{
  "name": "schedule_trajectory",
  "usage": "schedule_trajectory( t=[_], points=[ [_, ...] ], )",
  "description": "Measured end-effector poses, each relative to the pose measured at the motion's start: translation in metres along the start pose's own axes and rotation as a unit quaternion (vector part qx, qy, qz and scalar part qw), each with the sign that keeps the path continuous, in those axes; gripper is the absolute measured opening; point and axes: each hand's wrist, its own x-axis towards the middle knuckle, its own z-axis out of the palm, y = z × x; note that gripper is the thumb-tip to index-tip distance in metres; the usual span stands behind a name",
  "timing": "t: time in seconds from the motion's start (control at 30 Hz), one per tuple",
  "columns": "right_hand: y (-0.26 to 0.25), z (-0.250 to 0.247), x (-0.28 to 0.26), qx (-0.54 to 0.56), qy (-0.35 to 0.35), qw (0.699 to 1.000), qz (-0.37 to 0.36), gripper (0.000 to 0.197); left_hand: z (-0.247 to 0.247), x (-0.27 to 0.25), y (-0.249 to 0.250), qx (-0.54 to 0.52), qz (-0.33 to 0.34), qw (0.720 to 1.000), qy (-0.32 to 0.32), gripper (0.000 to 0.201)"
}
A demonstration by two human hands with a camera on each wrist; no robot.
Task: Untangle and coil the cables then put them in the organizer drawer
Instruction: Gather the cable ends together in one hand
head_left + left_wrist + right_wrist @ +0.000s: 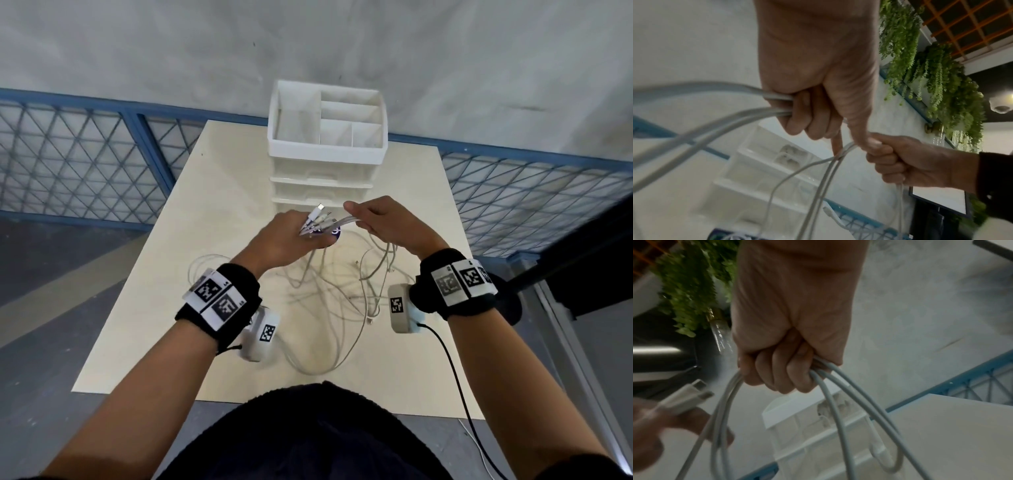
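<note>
Several white cables [329, 291] lie tangled on the cream table [171, 274] and rise into both hands. My left hand [291, 233] grips a bunch of plug ends [317, 214] that fan out toward the organizer. Its curled fingers [807, 120] close round the cables [715, 116] in the left wrist view. My right hand [383, 222] holds the same strands just to the right, fist closed round several cables [838, 399] in the right wrist view. The white organizer [329, 137] stands at the table's far edge, its drawers [322, 188] pushed in.
A small blue round object [334, 233] shows under the left hand's cables. A blue mesh fence [85, 154] runs behind the table. A black lead [459, 387] hangs from the right wrist camera. The table's front edge [239, 397] is near my body.
</note>
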Motion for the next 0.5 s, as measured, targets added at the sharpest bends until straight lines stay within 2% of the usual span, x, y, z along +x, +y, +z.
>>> schedule_trajectory(
  t=[0.07, 0.13, 0.17, 0.23, 0.33, 0.4, 0.5],
  points=[
    [-0.007, -0.002, -0.001, 0.003, -0.010, 1.000, -0.010, 0.054, 0.003, 0.000, -0.002, -0.013, 0.009, 1.000, 0.001, 0.020],
    [-0.011, -0.005, -0.004, 0.022, -0.013, 1.000, -0.015, 0.053, 0.004, -0.003, 0.001, -0.065, 0.047, 0.997, -0.024, 0.013],
    [-0.012, -0.006, -0.005, 0.030, -0.015, 0.999, -0.019, 0.053, 0.004, -0.005, 0.004, -0.098, 0.058, 0.993, -0.036, 0.018],
    [-0.013, -0.006, -0.005, 0.032, -0.021, 0.999, -0.019, 0.055, 0.003, -0.010, 0.011, -0.152, 0.041, 0.985, -0.064, 0.026],
    [-0.007, -0.006, -0.004, 0.034, -0.028, 0.999, -0.009, 0.054, -0.002, -0.014, 0.009, -0.160, 0.018, 0.983, -0.087, 0.035],
    [0.007, -0.008, -0.006, 0.052, -0.021, 0.998, 0.011, 0.054, -0.015, -0.016, 0.006, -0.137, 0.023, 0.989, -0.057, 0.039],
    [0.038, -0.009, -0.010, 0.076, 0.021, 0.996, 0.049, 0.056, -0.042, -0.019, 0.004, -0.110, 0.022, 0.994, 0.000, 0.035]
  ],
)
